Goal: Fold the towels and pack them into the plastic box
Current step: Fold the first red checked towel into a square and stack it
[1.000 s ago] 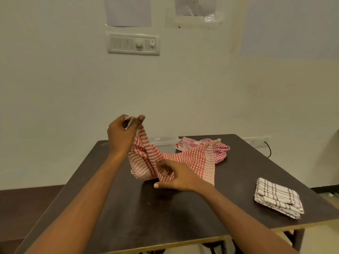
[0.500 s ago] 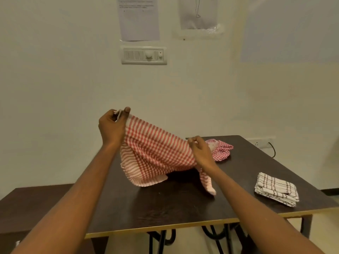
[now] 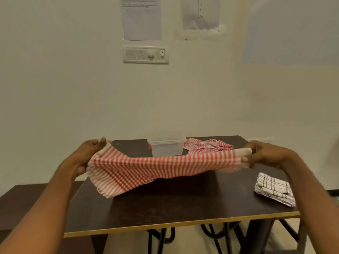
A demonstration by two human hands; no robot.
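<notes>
A red-and-white checked towel (image 3: 157, 167) is stretched wide in the air above the dark table (image 3: 174, 208). My left hand (image 3: 88, 156) pinches its left corner and my right hand (image 3: 264, 154) pinches its right corner. The towel's lower left part sags down onto the table. Behind it, at the table's far edge, stands the clear plastic box (image 3: 167, 146) with red clips. A second red checked towel (image 3: 209, 144) lies crumpled to the right of the box. A folded white towel with dark lines (image 3: 273, 189) rests near the table's front right corner.
A lower dark table or bench (image 3: 22, 200) adjoins on the left. The wall behind carries a switch panel (image 3: 145, 54) and taped papers. Black metal legs show under the table's front edge.
My hands moved apart, pulling the red checked towel from a bunched hang into a wide stretch. The right hand slid to the far right corner. The plastic box came into sight behind it.
</notes>
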